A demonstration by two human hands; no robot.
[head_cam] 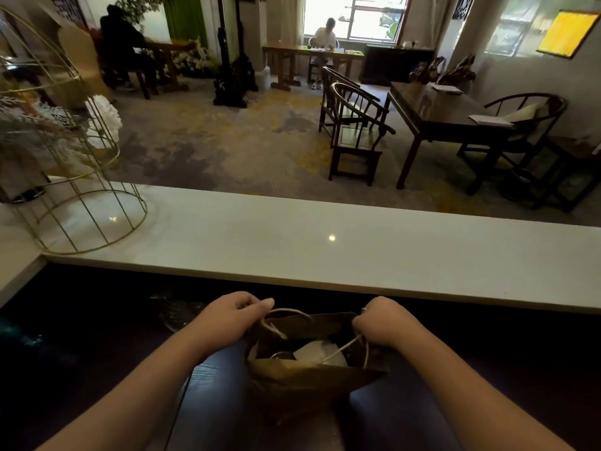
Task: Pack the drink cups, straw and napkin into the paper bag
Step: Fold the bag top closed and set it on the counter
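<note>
While the paper bag point(292, 385) sits on my lap just below the counter point(325, 255), my left hand point(227, 317) curls round its left rim at the rope handle and my right hand point(383, 320) grips the right rim. Inside the bag lies something pale point(320, 353), napkin or lid, I cannot tell. If I pull unevenly, the bag could tip and spill a cup, or the paper could tear at the handle.
</note>
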